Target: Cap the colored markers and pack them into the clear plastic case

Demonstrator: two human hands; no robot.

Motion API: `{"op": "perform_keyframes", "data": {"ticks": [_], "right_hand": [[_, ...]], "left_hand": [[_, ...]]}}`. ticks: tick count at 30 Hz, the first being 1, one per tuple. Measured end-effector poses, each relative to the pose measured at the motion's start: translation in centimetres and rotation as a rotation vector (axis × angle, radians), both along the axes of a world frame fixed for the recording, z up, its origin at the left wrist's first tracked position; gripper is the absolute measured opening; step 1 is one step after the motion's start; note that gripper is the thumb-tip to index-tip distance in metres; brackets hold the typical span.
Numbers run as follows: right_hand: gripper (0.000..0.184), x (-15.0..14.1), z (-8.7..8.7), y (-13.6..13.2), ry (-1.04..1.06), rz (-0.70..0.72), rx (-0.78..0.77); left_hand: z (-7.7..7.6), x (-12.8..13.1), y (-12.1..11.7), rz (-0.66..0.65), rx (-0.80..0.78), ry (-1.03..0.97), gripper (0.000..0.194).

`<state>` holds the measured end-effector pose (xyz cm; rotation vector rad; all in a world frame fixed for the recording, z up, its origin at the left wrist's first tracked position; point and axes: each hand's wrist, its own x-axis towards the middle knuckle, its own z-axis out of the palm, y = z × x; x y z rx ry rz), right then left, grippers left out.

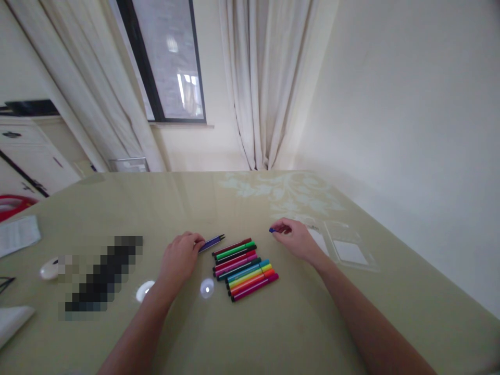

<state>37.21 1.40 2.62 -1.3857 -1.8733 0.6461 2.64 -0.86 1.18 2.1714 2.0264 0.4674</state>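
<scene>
Work in hand: judged from their position, the hands are handling a blue marker with its cap parted from it. The left hand (pixel 182 255) is clamped on the blue marker (pixel 210 244), left of the row of markers (pixel 245 272) on the worktop (pixel 300 328). The right hand (pixel 292 239), well apart on the right, pinches a small blue piece (pixel 271 229), probably the cap. The next move, in this assessment, calls for a steady barrel and, if the parts are to meet, the cap's mouth lined up with the tip.

Obscured: the blue marker's near end is under the left fingers. Its far end looks forked; one marker or two cannot be settled. Most of the blue piece is hidden by the fingertips. The right arm partly covers a clear plastic case (pixel 349 251). A dark item (pixel 103 276) at left is pixelated and unidentifiable.
</scene>
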Motion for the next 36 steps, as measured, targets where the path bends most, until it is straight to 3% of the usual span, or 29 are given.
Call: {"op": "perform_keyframes", "data": {"ticks": [4,7,13,21,36], "right_hand": [[0.021,-0.8,0.8,-0.7,0.311,0.126,-0.119],[0.023,-1.3,1.3,-1.2,0.389,0.143,-0.179],[0.023,-1.8,1.8,-1.7,0.418,0.174,-0.159],[0.027,-2.9,2.0,-2.1,0.49,0.17,-0.114],[0.025,-3.5,1.6,-2.5,0.471,0.217,-0.12]], "left_hand": [[0.1,0.4,-0.1,0.008,-0.004,0.051,0.03],[0.0,0.4,-0.2,0.006,0.013,0.066,0.03],[-0.2,0.1,0.0,0.003,0.072,0.034,0.027],[1.0,3.1,-0.9,-0.209,0.196,-0.375,0.024],[1.5,5.1,-2.1,-0.331,0.167,-0.42,0.021]]}}
